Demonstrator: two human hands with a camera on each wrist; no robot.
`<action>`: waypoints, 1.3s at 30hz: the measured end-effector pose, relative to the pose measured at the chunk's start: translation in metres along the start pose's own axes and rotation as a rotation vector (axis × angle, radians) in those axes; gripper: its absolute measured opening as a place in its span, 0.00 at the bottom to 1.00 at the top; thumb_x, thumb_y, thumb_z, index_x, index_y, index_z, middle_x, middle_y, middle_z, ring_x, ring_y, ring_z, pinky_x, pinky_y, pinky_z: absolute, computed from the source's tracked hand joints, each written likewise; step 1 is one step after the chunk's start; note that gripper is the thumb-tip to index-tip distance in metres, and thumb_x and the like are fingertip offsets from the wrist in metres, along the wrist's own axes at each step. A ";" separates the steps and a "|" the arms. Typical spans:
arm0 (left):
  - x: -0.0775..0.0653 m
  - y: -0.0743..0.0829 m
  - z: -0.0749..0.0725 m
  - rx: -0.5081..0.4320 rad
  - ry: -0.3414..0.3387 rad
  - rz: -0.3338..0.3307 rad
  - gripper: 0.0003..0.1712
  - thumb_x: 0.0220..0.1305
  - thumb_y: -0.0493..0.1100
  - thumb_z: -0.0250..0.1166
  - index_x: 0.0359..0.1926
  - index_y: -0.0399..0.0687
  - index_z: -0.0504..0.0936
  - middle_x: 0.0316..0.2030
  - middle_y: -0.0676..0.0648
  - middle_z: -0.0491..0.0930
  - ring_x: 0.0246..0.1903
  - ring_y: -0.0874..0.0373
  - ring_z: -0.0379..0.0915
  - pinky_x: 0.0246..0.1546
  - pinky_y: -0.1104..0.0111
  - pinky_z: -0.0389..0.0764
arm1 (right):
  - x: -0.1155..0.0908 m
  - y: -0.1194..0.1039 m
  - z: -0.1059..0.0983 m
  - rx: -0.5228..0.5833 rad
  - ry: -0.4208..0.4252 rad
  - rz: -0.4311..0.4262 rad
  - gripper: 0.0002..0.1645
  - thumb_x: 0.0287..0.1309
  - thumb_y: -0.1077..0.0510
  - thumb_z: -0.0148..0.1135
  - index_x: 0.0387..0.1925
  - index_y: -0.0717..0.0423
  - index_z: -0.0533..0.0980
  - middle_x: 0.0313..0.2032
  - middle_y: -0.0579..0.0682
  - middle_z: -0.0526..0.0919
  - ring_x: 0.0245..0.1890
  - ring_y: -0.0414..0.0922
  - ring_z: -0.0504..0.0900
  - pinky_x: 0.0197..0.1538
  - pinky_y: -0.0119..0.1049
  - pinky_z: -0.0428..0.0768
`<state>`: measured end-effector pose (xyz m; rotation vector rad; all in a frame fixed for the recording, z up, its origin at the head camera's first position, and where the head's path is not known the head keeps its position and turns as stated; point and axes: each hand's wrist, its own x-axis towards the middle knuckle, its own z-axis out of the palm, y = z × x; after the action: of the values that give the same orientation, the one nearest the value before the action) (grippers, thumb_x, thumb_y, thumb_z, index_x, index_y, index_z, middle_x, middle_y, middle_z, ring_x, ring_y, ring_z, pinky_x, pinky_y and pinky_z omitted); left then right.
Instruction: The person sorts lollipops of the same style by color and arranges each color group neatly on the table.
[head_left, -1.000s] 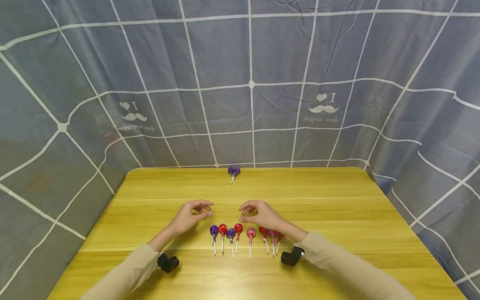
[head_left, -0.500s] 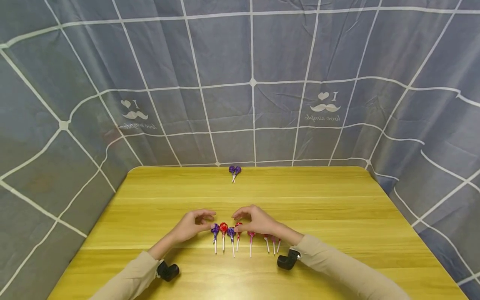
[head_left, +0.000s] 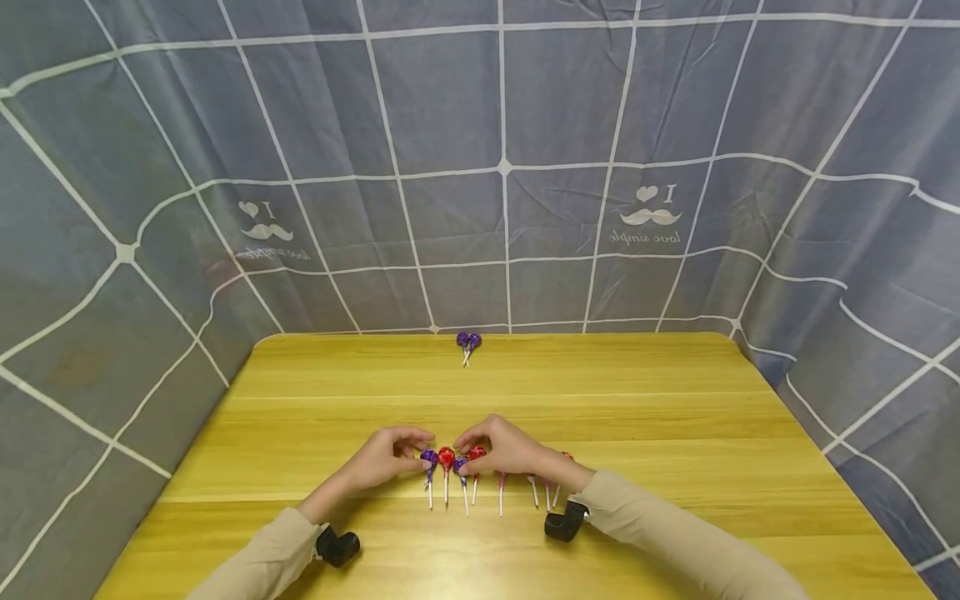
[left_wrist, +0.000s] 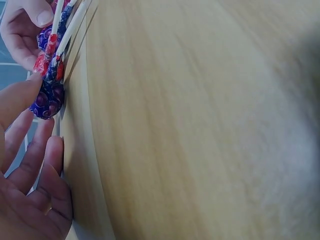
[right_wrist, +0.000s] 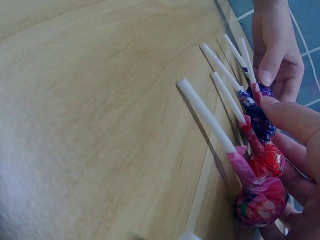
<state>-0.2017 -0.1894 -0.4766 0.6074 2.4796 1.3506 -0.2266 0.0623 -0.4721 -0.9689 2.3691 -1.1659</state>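
Several wrapped lollipops lie in a row, sticks toward the person. My left hand (head_left: 378, 460) pinches the head of the leftmost purple lollipop (left_wrist: 47, 102) between thumb and fingers. Just right of it lies a red lollipop (head_left: 446, 458), between the two hands. My right hand (head_left: 508, 447) has its thumb and fingers about the head of a second purple lollipop (right_wrist: 261, 122). Another red lollipop (right_wrist: 267, 159) and a pink lollipop (right_wrist: 261, 200) lie beneath the right hand; in the head view the pink head is hidden by it.
More lollipop sticks (head_left: 547, 496) show under the right forearm, with their heads mostly covered. Two purple lollipops (head_left: 468, 342) with crossed sticks lie at the far edge of the wooden table (head_left: 637, 392). A grey curtain (head_left: 450, 217) with white lines stands around the back and sides.
Both hands have come down to the row. My right hand has moved left and nearer onto the second purple lollipop; my left hand has closed in on the leftmost one.
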 end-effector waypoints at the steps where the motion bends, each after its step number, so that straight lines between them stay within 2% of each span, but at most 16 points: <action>1: 0.000 0.000 0.000 0.004 0.000 -0.001 0.24 0.57 0.41 0.70 0.54 0.35 0.79 0.42 0.42 0.83 0.32 0.62 0.72 0.32 0.75 0.75 | 0.000 0.000 0.000 -0.011 -0.004 -0.008 0.21 0.49 0.57 0.73 0.46 0.59 0.82 0.40 0.51 0.87 0.37 0.37 0.82 0.39 0.24 0.75; 8: 0.001 0.001 0.000 0.027 -0.013 0.007 0.22 0.57 0.43 0.70 0.50 0.36 0.81 0.43 0.42 0.83 0.31 0.65 0.71 0.32 0.75 0.74 | 0.002 0.001 -0.003 -0.041 -0.035 -0.062 0.18 0.50 0.58 0.73 0.45 0.58 0.83 0.39 0.50 0.88 0.32 0.32 0.77 0.36 0.22 0.72; 12: 0.002 0.001 0.001 0.044 -0.009 -0.004 0.21 0.56 0.44 0.71 0.49 0.38 0.82 0.43 0.43 0.84 0.31 0.67 0.71 0.32 0.75 0.74 | 0.004 0.003 -0.003 -0.039 -0.051 -0.065 0.18 0.50 0.58 0.73 0.44 0.58 0.83 0.38 0.50 0.88 0.34 0.33 0.79 0.38 0.23 0.74; 19: 0.004 0.003 0.002 0.081 -0.007 -0.029 0.19 0.55 0.45 0.72 0.46 0.39 0.85 0.31 0.50 0.82 0.25 0.68 0.67 0.25 0.76 0.69 | 0.007 0.007 -0.005 -0.026 -0.064 -0.041 0.17 0.49 0.57 0.74 0.42 0.56 0.83 0.36 0.47 0.87 0.33 0.31 0.79 0.37 0.23 0.73; 25: 0.005 0.002 0.002 0.080 -0.014 -0.042 0.19 0.54 0.46 0.72 0.45 0.40 0.85 0.26 0.52 0.79 0.23 0.68 0.65 0.24 0.77 0.67 | 0.006 0.008 -0.005 -0.105 -0.030 -0.047 0.14 0.47 0.52 0.75 0.37 0.52 0.85 0.34 0.43 0.88 0.36 0.31 0.76 0.45 0.25 0.73; 28: 0.005 0.001 0.002 0.084 -0.020 -0.046 0.20 0.54 0.46 0.72 0.46 0.40 0.85 0.27 0.52 0.79 0.22 0.68 0.65 0.24 0.77 0.67 | 0.004 0.006 -0.004 -0.140 -0.023 -0.024 0.14 0.47 0.50 0.75 0.37 0.49 0.86 0.35 0.40 0.87 0.39 0.32 0.73 0.48 0.27 0.69; 31: 0.005 0.001 0.000 0.079 -0.029 -0.045 0.20 0.54 0.46 0.72 0.46 0.39 0.85 0.27 0.52 0.80 0.23 0.68 0.65 0.24 0.76 0.67 | 0.003 0.005 -0.004 -0.177 -0.021 -0.011 0.14 0.47 0.48 0.75 0.37 0.47 0.86 0.36 0.39 0.87 0.41 0.33 0.68 0.47 0.29 0.65; 39: 0.006 0.001 -0.003 0.070 -0.051 -0.045 0.18 0.55 0.45 0.72 0.44 0.38 0.86 0.30 0.49 0.83 0.24 0.68 0.66 0.24 0.77 0.67 | 0.002 0.003 -0.005 -0.218 -0.023 -0.032 0.13 0.49 0.46 0.73 0.36 0.45 0.86 0.36 0.38 0.87 0.40 0.34 0.65 0.45 0.28 0.64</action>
<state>-0.2077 -0.1880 -0.4741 0.5897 2.4932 1.2210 -0.2324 0.0652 -0.4716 -1.0859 2.5095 -0.9144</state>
